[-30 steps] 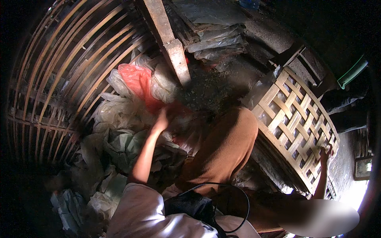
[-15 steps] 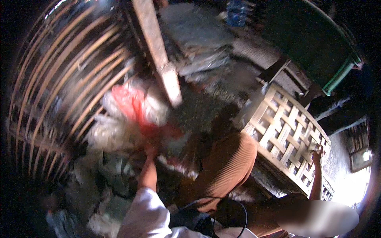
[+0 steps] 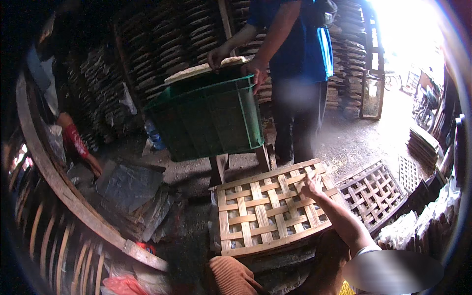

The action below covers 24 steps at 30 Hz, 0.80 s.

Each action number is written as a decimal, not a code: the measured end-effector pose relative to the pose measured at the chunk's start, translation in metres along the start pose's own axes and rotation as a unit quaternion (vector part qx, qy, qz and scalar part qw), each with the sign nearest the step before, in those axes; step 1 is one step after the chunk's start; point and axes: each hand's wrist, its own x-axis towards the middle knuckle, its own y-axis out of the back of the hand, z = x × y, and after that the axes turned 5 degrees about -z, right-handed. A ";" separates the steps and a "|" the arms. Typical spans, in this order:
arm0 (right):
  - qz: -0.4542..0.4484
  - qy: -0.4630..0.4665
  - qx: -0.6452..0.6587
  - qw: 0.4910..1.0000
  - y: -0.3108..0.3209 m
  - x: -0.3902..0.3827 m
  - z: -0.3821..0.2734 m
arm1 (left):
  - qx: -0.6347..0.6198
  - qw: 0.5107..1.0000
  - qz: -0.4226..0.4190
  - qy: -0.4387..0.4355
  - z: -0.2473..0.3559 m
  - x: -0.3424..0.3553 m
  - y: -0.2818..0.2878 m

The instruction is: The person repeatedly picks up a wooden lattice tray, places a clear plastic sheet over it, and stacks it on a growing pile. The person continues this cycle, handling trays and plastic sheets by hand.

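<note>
My right hand [image 3: 311, 186] is on the far right part of a woven bamboo tray [image 3: 260, 212], its fingers bent round the slats. The tray is pale, with an open lattice and a flat wooden frame, and lies tilted in front of my knee [image 3: 228, 275]. Something whitish shows through its gaps. My left hand is out of view. At the lower left lies a red plastic bag [image 3: 124, 285], among pale plastic.
Beyond the tray, a person in blue holds the rim of a green crate [image 3: 206, 120] on a wooden stand. Another person's red sleeve [image 3: 73, 140] shows at left. A darker lattice tray [image 3: 373, 189] lies right; a curved wooden beam [image 3: 73, 196] crosses left. Plastic sheets [image 3: 130, 184] cover the floor.
My view has swung up and right, away from the plastic bags. My left hand, earlier at the red bag, has left the picture. My right hand remains on the tray.
</note>
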 end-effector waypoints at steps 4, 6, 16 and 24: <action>0.085 0.072 0.055 0.992 0.002 -0.006 -0.004 | -0.042 0.999 0.018 0.011 0.014 -0.004 0.011; 0.105 0.095 0.057 0.988 0.010 -0.020 -0.030 | -0.067 0.997 0.029 0.023 0.012 -0.003 0.017; 0.096 0.349 0.211 0.908 0.018 -0.043 -0.083 | -0.195 0.977 0.040 -0.072 0.102 0.013 0.058; -0.006 0.457 0.294 0.839 0.058 -0.104 -0.112 | -0.133 0.839 -0.156 -0.503 0.353 0.030 -0.045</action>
